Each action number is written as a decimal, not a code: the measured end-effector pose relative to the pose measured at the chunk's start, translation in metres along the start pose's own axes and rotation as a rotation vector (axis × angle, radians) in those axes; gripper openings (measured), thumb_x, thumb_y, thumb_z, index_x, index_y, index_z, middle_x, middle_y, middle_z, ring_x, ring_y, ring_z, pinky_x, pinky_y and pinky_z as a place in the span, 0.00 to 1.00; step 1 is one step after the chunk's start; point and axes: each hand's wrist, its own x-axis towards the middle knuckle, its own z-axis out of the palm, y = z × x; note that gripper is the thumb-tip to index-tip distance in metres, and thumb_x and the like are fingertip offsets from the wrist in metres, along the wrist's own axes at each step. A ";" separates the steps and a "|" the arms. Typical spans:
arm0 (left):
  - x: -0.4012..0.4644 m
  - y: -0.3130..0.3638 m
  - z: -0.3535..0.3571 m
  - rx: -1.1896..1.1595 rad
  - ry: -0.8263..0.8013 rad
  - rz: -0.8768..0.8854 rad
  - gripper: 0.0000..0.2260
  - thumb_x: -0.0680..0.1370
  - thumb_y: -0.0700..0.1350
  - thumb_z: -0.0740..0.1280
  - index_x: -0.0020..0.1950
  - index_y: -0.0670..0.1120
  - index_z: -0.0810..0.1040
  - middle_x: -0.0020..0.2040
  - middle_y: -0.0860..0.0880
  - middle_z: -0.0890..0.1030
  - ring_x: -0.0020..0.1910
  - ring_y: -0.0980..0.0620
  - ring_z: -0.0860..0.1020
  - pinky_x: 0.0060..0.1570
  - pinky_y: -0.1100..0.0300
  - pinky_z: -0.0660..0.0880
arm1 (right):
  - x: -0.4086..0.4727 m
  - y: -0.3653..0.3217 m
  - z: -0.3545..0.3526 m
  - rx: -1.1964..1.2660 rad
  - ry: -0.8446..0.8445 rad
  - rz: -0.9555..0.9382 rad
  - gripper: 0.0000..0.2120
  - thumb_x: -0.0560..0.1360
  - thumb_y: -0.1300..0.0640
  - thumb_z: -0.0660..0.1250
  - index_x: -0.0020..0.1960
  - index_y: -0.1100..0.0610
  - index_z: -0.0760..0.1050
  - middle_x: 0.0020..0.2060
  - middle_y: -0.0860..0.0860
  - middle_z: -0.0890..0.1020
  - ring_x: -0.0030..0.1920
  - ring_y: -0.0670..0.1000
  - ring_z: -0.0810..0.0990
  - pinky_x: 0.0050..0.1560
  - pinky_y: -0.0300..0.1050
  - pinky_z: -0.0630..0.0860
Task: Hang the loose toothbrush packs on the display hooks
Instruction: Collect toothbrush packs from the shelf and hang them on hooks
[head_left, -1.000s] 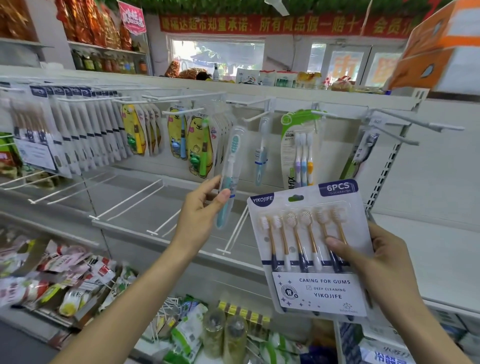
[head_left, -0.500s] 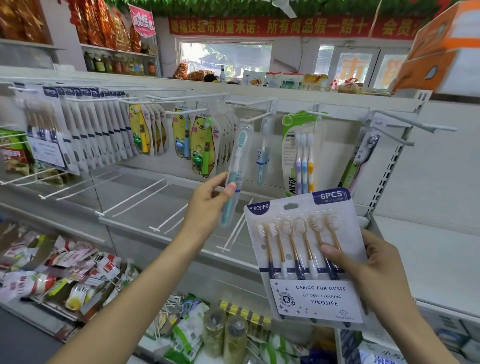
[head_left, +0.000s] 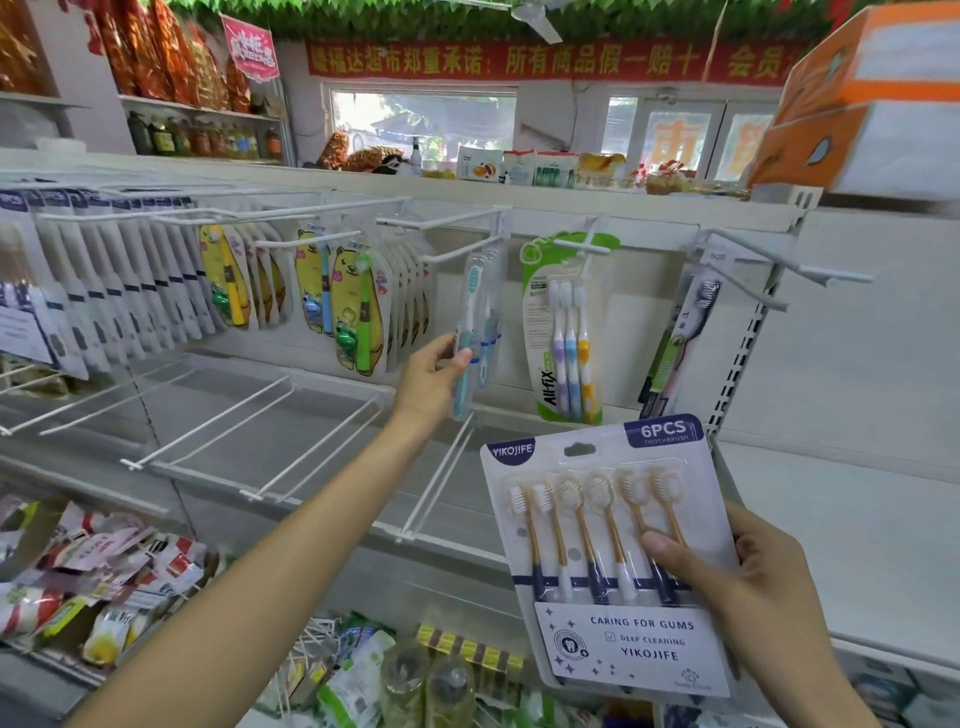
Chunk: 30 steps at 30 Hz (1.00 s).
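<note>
My left hand grips the lower part of a clear pack holding a single teal toothbrush, whose top reaches up at a white display hook beside another single blue brush pack. Whether the pack hangs on the hook I cannot tell. My right hand holds a white six-piece YIKOJIFE toothbrush pack low at the right, thumb across its front, away from the hooks.
Rows of hung packs fill the hooks to the left. A green three-brush pack and a dark single brush pack hang at the right. Bare hooks stick out at far right. Wire dividers lie on the shelf below.
My left hand has carried the teal brush pack up and back toward the hook. My right hand has lowered the six-piece pack a little.
</note>
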 end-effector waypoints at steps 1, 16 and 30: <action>0.007 -0.003 0.004 0.001 -0.003 0.001 0.09 0.84 0.44 0.62 0.62 0.51 0.79 0.53 0.54 0.83 0.51 0.58 0.80 0.54 0.53 0.78 | 0.003 0.002 -0.001 0.008 0.004 0.004 0.14 0.68 0.66 0.77 0.50 0.53 0.84 0.41 0.47 0.88 0.40 0.43 0.85 0.36 0.31 0.76; 0.007 -0.021 0.011 0.066 0.153 0.011 0.22 0.82 0.49 0.66 0.75 0.51 0.67 0.67 0.53 0.75 0.61 0.59 0.75 0.59 0.62 0.73 | 0.046 0.017 0.007 0.180 -0.028 0.029 0.15 0.67 0.70 0.75 0.50 0.56 0.85 0.40 0.51 0.88 0.37 0.45 0.86 0.35 0.33 0.79; -0.176 -0.028 -0.095 -0.091 0.014 -0.045 0.29 0.76 0.66 0.65 0.73 0.51 0.71 0.66 0.54 0.80 0.64 0.52 0.79 0.60 0.55 0.78 | 0.051 -0.018 0.113 0.282 -0.222 -0.068 0.13 0.66 0.55 0.75 0.51 0.52 0.84 0.45 0.50 0.88 0.46 0.50 0.87 0.45 0.43 0.83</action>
